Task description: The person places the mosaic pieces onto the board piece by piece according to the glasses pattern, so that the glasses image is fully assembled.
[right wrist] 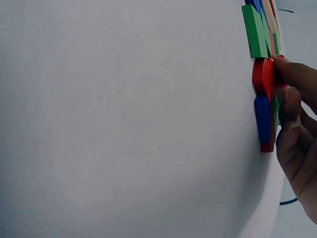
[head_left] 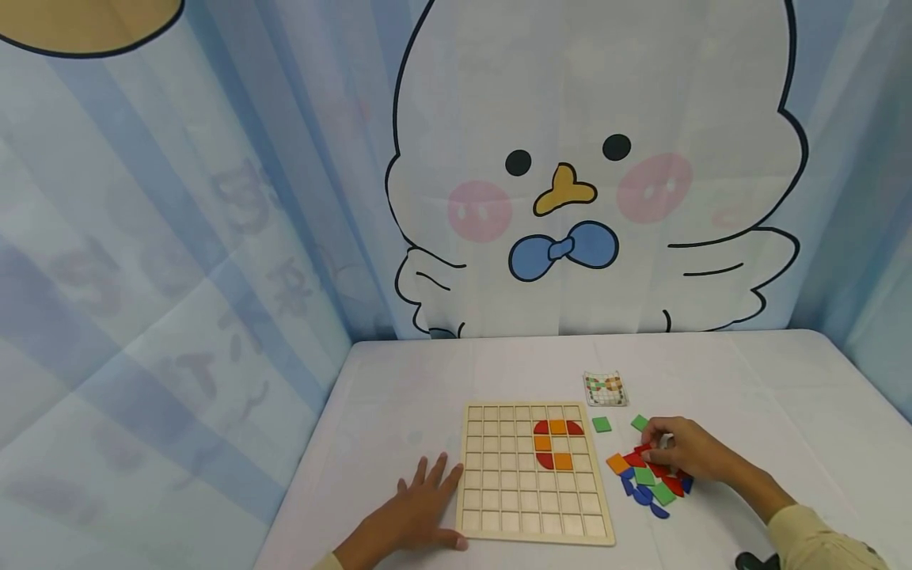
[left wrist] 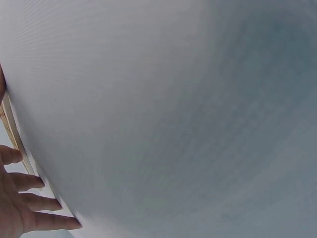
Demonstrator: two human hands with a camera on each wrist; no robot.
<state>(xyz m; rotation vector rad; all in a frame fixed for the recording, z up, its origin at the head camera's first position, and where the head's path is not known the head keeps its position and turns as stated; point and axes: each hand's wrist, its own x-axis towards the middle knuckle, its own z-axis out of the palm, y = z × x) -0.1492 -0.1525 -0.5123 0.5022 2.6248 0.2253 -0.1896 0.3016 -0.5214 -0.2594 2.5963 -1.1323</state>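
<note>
A wooden grid board (head_left: 499, 502) lies on the table, with several red and orange pieces set in its upper right squares, among them an orange square (head_left: 563, 461). My left hand (head_left: 422, 507) rests at the board's left edge, fingers spread and straight; the left wrist view shows its fingers (left wrist: 39, 202) extended. Right of the board, my right hand (head_left: 687, 449) is over a loose pile of red, green, blue and orange pieces. Between its thumb and finger it pinches a small red block (right wrist: 280, 72), whose full shape is hidden. Beside that lie a green block (right wrist: 254, 32) and a blue block (right wrist: 263, 119).
A small pattern card (head_left: 606, 389) lies behind the board's right corner. Two green squares are apart from the pile, one (head_left: 602, 424) near the board. A dark object (head_left: 757, 561) sits by the right sleeve. Printed curtains (head_left: 285, 237) stand behind and beside the table.
</note>
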